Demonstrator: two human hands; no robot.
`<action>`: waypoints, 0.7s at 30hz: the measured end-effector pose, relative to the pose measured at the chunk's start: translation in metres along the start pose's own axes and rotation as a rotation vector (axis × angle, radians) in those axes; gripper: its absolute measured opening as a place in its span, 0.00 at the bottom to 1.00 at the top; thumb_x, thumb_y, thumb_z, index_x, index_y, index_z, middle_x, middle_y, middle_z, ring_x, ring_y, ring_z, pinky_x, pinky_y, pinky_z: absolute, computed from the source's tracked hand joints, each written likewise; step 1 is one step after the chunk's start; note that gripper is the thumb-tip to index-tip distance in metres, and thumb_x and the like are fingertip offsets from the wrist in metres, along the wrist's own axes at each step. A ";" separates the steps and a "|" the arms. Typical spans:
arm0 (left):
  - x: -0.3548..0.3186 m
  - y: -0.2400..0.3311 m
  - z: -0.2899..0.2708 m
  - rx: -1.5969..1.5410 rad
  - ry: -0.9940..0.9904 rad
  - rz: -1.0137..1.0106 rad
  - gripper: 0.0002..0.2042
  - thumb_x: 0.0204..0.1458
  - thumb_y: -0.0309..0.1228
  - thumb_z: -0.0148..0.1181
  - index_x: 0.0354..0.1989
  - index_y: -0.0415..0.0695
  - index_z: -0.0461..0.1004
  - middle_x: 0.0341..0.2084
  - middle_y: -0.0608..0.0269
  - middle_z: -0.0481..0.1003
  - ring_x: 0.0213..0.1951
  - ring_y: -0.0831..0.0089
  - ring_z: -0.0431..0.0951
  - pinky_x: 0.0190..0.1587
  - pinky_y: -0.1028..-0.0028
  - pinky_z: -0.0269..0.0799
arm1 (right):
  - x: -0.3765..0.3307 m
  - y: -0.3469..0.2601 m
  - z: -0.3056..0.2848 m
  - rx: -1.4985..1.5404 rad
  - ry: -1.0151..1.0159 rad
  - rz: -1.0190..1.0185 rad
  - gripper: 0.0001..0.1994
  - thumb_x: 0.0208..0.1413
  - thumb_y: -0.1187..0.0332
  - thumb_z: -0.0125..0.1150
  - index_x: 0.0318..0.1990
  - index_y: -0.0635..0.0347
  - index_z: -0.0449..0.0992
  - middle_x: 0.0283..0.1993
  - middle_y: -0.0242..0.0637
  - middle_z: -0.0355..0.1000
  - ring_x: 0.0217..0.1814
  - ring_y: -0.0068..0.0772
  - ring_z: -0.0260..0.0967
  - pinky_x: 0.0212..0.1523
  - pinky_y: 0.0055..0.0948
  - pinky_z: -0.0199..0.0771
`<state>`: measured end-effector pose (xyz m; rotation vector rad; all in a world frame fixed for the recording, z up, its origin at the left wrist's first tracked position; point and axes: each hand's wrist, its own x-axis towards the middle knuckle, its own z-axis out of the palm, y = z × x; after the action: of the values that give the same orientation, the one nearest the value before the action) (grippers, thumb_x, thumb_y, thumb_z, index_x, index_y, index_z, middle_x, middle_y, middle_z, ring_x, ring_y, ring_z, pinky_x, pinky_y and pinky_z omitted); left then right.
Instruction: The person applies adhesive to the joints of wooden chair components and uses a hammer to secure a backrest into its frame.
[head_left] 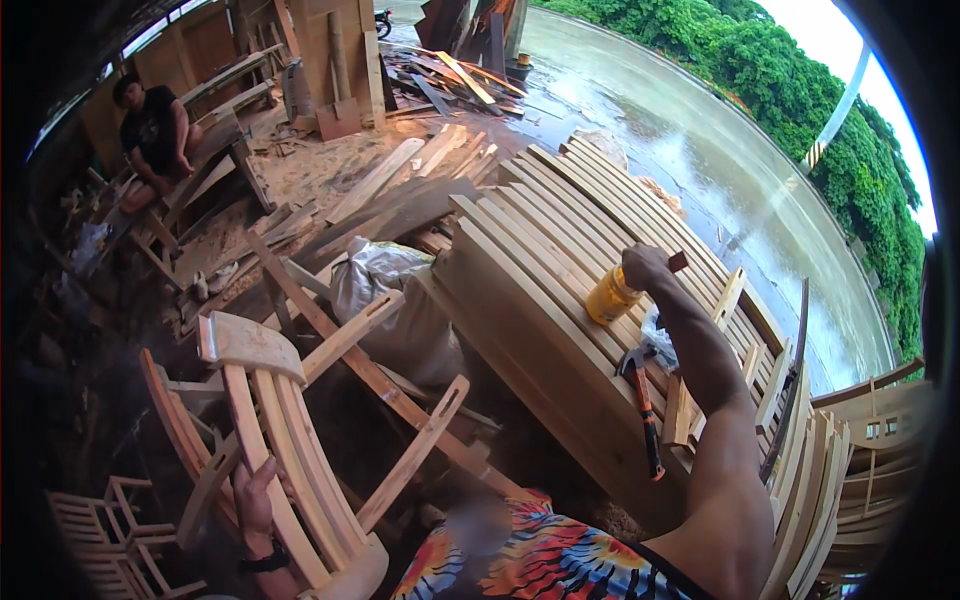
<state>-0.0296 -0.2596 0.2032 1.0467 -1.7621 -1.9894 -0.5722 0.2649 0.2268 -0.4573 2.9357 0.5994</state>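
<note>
Right hand (645,268): you grip a small wood piece (678,262) above the yellow bottle (611,296).
Left hand (255,497): clasps the slatted chair (290,420).
Progress: chair looks assembled; hammer (643,400) idle.

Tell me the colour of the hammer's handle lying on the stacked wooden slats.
Orange with a black grip end, on the hammer beside the right forearm; seen in the head view.

The bottle (611,296) at the right is yellow. The hammer (643,405) near it has an orange and black handle. The near shorts (540,560) show a multicoloured pattern.
</note>
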 end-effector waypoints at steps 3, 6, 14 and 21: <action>-0.001 0.005 0.001 -0.054 -0.076 0.023 0.11 0.62 0.36 0.57 0.42 0.41 0.70 0.21 0.63 0.73 0.19 0.74 0.76 0.20 0.74 0.75 | -0.020 0.025 -0.027 0.102 0.067 0.088 0.08 0.45 0.68 0.65 0.33 0.57 0.86 0.38 0.49 0.83 0.42 0.53 0.82 0.40 0.46 0.82; 0.001 0.000 -0.001 -0.032 -0.029 0.045 0.10 0.60 0.34 0.59 0.41 0.40 0.70 0.20 0.63 0.71 0.18 0.73 0.74 0.21 0.73 0.74 | -0.047 0.041 -0.059 0.138 0.095 0.181 0.11 0.45 0.66 0.68 0.36 0.58 0.86 0.39 0.49 0.83 0.44 0.51 0.82 0.44 0.46 0.82; 0.011 -0.003 -0.004 -0.087 -0.051 0.021 0.11 0.57 0.37 0.64 0.34 0.41 0.74 0.20 0.62 0.74 0.18 0.72 0.76 0.21 0.72 0.75 | -0.117 0.117 -0.001 0.922 0.332 0.137 0.13 0.58 0.65 0.62 0.39 0.66 0.86 0.31 0.44 0.82 0.25 0.29 0.79 0.28 0.30 0.78; 0.013 -0.027 -0.037 -0.174 -0.094 0.047 0.12 0.61 0.38 0.63 0.31 0.42 0.78 0.21 0.63 0.76 0.18 0.75 0.76 0.22 0.76 0.74 | -0.220 -0.155 -0.065 1.509 -0.057 -0.399 0.17 0.62 0.66 0.64 0.54 0.66 0.80 0.44 0.40 0.81 0.38 0.26 0.79 0.39 0.27 0.79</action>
<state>-0.0068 -0.2897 0.1739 0.8627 -1.6071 -2.1495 -0.3177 0.1625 0.2669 -0.6654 2.2135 -1.4619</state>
